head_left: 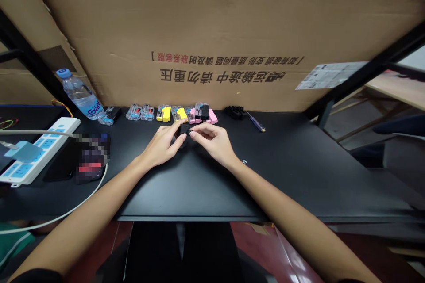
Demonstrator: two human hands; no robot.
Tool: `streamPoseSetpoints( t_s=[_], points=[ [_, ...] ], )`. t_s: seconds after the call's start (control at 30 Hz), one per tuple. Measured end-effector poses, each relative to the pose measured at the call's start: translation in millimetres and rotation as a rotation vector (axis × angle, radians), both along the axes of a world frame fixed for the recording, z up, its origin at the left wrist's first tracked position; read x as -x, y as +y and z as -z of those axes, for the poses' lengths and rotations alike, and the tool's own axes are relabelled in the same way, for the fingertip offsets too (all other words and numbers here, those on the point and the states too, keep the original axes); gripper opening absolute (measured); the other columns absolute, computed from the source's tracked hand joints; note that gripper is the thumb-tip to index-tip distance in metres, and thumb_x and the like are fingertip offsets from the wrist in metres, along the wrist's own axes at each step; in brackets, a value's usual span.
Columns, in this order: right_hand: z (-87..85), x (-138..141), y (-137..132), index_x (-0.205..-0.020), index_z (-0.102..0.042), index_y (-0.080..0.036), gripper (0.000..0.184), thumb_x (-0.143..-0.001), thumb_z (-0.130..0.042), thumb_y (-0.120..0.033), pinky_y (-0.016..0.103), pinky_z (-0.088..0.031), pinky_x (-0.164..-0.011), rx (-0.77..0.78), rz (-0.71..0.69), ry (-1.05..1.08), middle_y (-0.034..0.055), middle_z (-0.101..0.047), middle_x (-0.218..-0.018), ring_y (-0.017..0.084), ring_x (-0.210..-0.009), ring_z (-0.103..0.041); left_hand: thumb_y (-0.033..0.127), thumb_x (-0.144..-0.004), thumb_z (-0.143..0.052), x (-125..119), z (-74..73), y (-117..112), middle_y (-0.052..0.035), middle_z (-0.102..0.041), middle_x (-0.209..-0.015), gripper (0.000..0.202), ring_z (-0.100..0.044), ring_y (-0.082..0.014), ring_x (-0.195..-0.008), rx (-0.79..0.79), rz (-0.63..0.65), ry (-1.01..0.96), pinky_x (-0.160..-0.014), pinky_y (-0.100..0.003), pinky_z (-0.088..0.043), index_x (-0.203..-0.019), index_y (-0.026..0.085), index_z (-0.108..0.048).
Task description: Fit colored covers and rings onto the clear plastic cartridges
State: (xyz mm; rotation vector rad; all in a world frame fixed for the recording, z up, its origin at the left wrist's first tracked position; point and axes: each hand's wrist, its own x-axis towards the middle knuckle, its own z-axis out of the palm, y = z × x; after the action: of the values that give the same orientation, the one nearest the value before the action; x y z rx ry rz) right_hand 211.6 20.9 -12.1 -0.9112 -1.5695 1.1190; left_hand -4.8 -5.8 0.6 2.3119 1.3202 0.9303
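Observation:
My left hand (165, 143) holds a small black plastic part (184, 129) just above the table, thumb and forefinger around it. From the other side my right hand (214, 140) is closed in a pinch at the part's right edge; whether a separate small piece sits between those fingertips I cannot tell. Just behind the hands, clear-cased pieces with yellow inserts (164, 114) and pink inserts (212, 116) stand in a row. A clear case with a black insert (202, 111) rests among the pink ones.
Clear cases with red bits (134, 112) continue the row leftward. Black pieces (234, 112) and a screwdriver (255, 122) lie at the back right. A small white ring (245, 162) is near my right wrist. Left are a water bottle (81, 95), power strip (49, 148) and cable (83, 201).

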Motion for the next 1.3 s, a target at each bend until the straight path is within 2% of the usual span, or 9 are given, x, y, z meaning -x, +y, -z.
streamPoseSetpoints(
  t_s=[0.2, 0.37, 0.57, 0.67, 0.73, 0.87, 0.97, 1.17, 1.3],
  points=[
    [4.1, 1.0, 1.1, -0.098, -0.077, -0.024, 0.040, -0.083, -0.087, -0.060, 0.046, -0.065, -0.094, 0.017, -0.010, 0.004, 0.0057, -0.079, -0.099, 0.023, -0.089, -0.075, 0.040, -0.112, -0.046, 0.4, 0.9, 0.1, -0.0054, -0.074, -0.101, 0.051, -0.068, -0.0247, -0.093, 0.017, -0.001, -0.001, -0.103, -0.040, -0.051, -0.160, 0.024, -0.050],
    [6.3, 1.6, 1.0, -0.099, -0.076, -0.023, 0.040, -0.085, -0.086, -0.059, 0.043, -0.065, -0.088, -0.006, -0.004, -0.015, 0.0046, -0.077, -0.096, 0.021, -0.083, -0.073, 0.038, -0.111, -0.048, -0.1, 4.1, 1.4, -0.0062, -0.077, -0.106, 0.052, -0.071, -0.0254, -0.102, -0.007, 0.000, -0.004, -0.108, -0.041, -0.049, -0.161, 0.022, -0.050],
    [8.6, 2.4, 2.6, -0.099, -0.074, -0.023, 0.039, -0.087, -0.085, -0.058, 0.041, -0.065, -0.084, -0.006, -0.035, -0.023, 0.0037, -0.074, -0.092, 0.019, -0.078, -0.070, 0.037, -0.111, -0.048, 0.5, 6.8, 2.6, -0.0106, -0.075, -0.138, 0.053, -0.071, -0.0276, -0.120, -0.016, 0.042, 0.026, -0.115, -0.045, -0.046, -0.163, 0.023, -0.048],
    [7.8, 3.2, 4.1, -0.102, -0.071, -0.024, 0.045, -0.083, -0.087, -0.061, 0.038, -0.065, -0.077, 0.048, -0.050, 0.018, 0.0023, -0.072, -0.091, 0.017, -0.074, -0.068, 0.037, -0.113, -0.047, 0.9, 6.8, 2.4, -0.0114, -0.073, -0.143, 0.054, -0.070, -0.0277, -0.125, -0.021, 0.053, 0.033, -0.116, -0.045, -0.045, -0.165, 0.023, -0.045],
    [6.1, 3.8, 3.6, -0.102, -0.070, -0.023, 0.047, -0.083, -0.086, -0.063, 0.037, -0.064, -0.072, 0.085, -0.080, -0.007, 0.0016, -0.070, -0.087, 0.016, -0.069, -0.065, 0.036, -0.113, -0.045, 0.9, 6.8, 2.1, -0.0122, -0.073, -0.143, 0.055, -0.069, -0.0277, -0.126, -0.031, 0.068, 0.043, -0.116, -0.045, -0.045, -0.167, 0.023, -0.042],
    [2.4, 4.3, -1.0, -0.090, -0.070, -0.022, 0.045, -0.087, -0.082, -0.066, 0.035, -0.060, -0.070, 0.136, -0.147, -0.070, 0.0005, -0.068, -0.077, 0.016, -0.065, -0.061, 0.033, -0.114, -0.043, 0.7, 7.4, 1.8, -0.0125, -0.076, -0.134, 0.053, -0.070, -0.0275, -0.120, -0.077, 0.095, 0.074, -0.115, -0.046, -0.044, -0.167, 0.023, -0.041],
    [1.9, 4.2, -3.7, -0.085, -0.068, -0.022, 0.044, -0.085, -0.085, -0.063, 0.032, -0.057, -0.067, 0.185, -0.170, 0.008, -0.0007, -0.065, -0.074, 0.015, -0.064, -0.059, 0.031, -0.114, -0.042, 0.5, 7.4, 1.9, -0.0127, -0.076, -0.132, 0.053, -0.070, -0.0269, -0.119, -0.098, 0.102, 0.084, -0.114, -0.045, -0.043, -0.166, 0.022, -0.041],
    [2.4, 4.1, -3.6, -0.078, -0.060, -0.022, 0.046, -0.080, -0.092, -0.055, 0.026, -0.048, -0.053, 0.376, -0.243, 0.151, -0.0048, -0.057, -0.068, 0.012, -0.057, -0.053, 0.031, -0.114, -0.042, 0.6, 7.3, 1.9, -0.0125, -0.076, -0.130, 0.054, -0.070, -0.0269, -0.118, -0.064, 0.118, 0.099, -0.115, -0.045, -0.041, -0.167, 0.023, -0.042],
    [0.0, 2.6, -2.5, -0.077, -0.060, -0.022, 0.047, -0.079, -0.093, -0.056, 0.025, -0.046, -0.049, 0.384, -0.241, 0.145, -0.0050, -0.056, -0.065, 0.010, -0.054, -0.051, 0.034, -0.115, -0.040, 1.0, 8.2, 1.2, -0.0096, -0.076, -0.121, 0.056, -0.069, -0.0258, -0.113, -0.023, 0.109, 0.066, -0.116, -0.045, -0.041, -0.170, 0.024, -0.037]
  ],
)
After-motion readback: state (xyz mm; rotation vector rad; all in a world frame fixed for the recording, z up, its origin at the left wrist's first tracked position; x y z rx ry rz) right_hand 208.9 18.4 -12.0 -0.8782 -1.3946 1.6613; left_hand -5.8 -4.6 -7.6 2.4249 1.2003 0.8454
